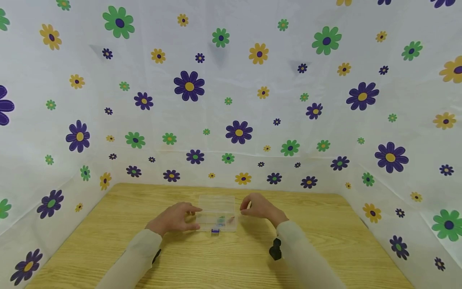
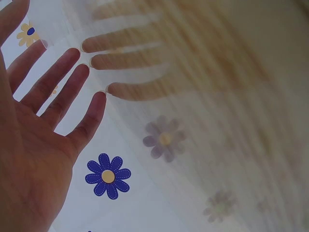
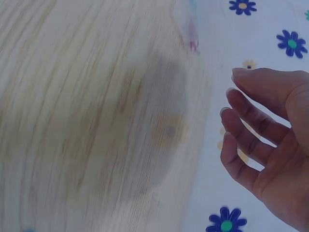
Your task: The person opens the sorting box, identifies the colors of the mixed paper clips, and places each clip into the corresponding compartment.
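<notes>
A clear plastic divided box (image 1: 216, 203) sits on the table with its lid raised at the back and a blue latch (image 1: 215, 230) at its front. Small colored pieces (image 1: 221, 219), green, blue and reddish, lie in its right-hand compartments. My left hand (image 1: 175, 217) is at the box's left side, its index fingertip and thumb right at the edge. The left wrist view shows that hand's (image 2: 43, 140) fingers extended, holding nothing. Just right of the box, my right hand (image 1: 259, 206) hovers with fingers loosely bent; in the right wrist view nothing shows between them.
The wood-grain table (image 1: 173, 261) reflects the hands in the left wrist view. White flower-printed sheeting (image 1: 223, 112) encloses the table at the back and both sides. A black wrist device (image 1: 276, 249) shows beside the right sleeve.
</notes>
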A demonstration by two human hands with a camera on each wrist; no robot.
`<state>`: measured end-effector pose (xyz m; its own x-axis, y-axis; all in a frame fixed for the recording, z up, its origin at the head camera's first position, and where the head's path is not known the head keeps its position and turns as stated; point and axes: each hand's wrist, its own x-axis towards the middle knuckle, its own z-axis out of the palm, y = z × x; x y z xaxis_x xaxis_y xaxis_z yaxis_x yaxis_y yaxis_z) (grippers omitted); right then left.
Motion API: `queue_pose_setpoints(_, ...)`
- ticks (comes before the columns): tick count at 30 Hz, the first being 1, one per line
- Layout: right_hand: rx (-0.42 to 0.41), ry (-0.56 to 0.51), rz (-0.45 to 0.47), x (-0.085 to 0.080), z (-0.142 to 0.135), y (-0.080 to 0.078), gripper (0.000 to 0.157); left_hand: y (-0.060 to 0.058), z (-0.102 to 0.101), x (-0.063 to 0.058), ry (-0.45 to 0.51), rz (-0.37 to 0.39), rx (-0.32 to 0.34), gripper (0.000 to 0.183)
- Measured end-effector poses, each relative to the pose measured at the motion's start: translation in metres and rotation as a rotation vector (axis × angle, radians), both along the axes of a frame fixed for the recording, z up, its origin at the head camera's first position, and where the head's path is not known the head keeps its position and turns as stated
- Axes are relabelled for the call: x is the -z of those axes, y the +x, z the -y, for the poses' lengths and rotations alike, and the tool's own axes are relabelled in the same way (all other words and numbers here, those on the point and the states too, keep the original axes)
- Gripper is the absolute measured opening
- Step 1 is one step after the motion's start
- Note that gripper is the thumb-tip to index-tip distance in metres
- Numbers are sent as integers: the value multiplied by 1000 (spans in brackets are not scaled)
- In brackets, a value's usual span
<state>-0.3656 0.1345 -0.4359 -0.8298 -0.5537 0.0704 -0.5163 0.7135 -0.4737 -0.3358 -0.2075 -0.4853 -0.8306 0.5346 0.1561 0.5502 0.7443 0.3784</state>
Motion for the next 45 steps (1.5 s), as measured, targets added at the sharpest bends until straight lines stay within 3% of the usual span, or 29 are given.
queue_pose_setpoints(23, 109, -76, 54, 3, -102, 0, 15, 2, -1, -4, 8, -4, 11, 67)
queue_pose_setpoints(29, 119, -79, 34, 10, -119, 2, 13, 2, 0, -4, 2, 8, 2, 68)
queue_pose_setpoints(36, 230, -56, 56, 15, -131, 7, 8, 3, -1, -3, 2, 10, -6, 68)
queue_pose_setpoints(45, 296, -9, 32, 24, -140, 7, 11, 3, -1, -4, 0, 4, -1, 68)
